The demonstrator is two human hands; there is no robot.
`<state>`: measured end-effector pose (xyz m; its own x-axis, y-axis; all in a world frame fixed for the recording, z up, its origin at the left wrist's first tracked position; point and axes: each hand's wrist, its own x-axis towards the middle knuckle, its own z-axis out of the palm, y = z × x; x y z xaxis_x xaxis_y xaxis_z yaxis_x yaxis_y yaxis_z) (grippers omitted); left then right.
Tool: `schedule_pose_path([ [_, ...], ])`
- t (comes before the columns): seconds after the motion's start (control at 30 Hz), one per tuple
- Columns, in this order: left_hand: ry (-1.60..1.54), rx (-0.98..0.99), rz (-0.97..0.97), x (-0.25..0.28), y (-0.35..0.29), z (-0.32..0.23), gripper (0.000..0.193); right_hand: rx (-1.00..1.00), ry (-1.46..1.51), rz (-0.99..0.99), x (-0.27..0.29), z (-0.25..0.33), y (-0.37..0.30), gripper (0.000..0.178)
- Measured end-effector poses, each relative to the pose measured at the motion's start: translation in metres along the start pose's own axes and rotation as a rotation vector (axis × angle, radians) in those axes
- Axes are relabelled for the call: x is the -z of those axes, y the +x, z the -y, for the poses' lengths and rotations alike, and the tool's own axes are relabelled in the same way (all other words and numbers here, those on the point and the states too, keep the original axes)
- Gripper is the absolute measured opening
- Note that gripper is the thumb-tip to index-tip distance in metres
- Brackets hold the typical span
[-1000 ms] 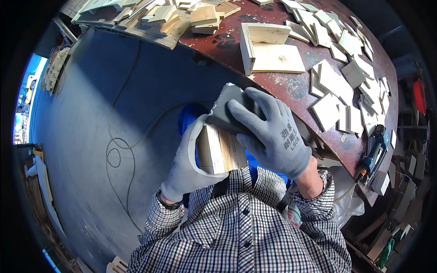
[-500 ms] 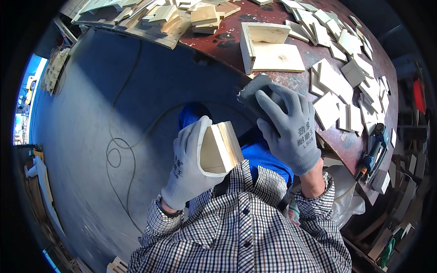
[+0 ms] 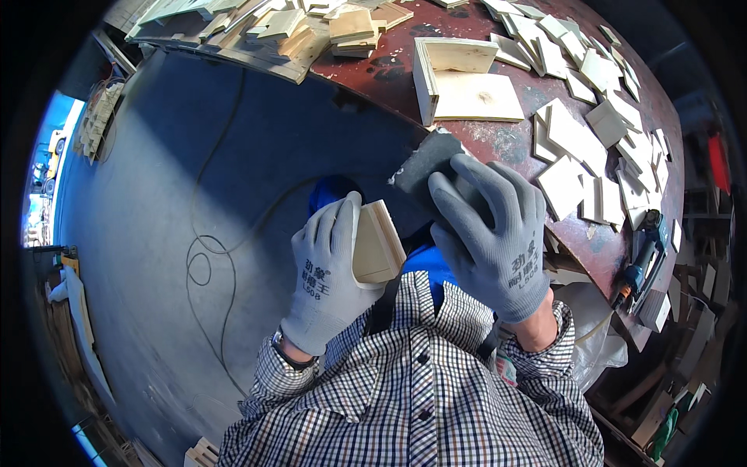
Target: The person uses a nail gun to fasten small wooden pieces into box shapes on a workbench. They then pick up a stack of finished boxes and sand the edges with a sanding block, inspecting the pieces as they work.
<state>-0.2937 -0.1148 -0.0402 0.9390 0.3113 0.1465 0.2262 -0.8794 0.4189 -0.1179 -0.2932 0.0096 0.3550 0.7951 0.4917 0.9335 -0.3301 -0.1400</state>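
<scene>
In my gloved left hand is a small stack of plywood pieces, gripped over my lap with the layered edges facing right. My right hand, also in a grey glove, has its fingers wrapped round a dark grey sanding block with a ragged, pale-flecked edge. The block is up and to the right of the plywood, apart from it, close to the table's near edge. My right palm and the underside of the block are hidden.
A dark red table carries an L-shaped plywood assembly, many scattered plywood pieces and a blue-and-black power tool. Stacked boards lie at the far left end. A cable loops across the floor at left.
My left hand has turned the plywood stack, so less of its layered edge shows. The right hand with the sanding block has come slightly nearer and to the left.
</scene>
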Motion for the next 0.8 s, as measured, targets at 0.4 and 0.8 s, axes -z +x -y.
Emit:
schedule_pose_path([
  [0.4, -0.16, 0.013, -0.085, 0.0, 0.0, 0.01, 0.119, -0.307, 0.445, -0.03, -0.044, -0.022, -0.021, 0.07],
  [0.8, -1.96, 0.522, -0.02, -0.015, 0.023, -0.007, 0.068, -0.33, 0.984, -0.016, -0.052, 0.006, -0.002, 0.068],
])
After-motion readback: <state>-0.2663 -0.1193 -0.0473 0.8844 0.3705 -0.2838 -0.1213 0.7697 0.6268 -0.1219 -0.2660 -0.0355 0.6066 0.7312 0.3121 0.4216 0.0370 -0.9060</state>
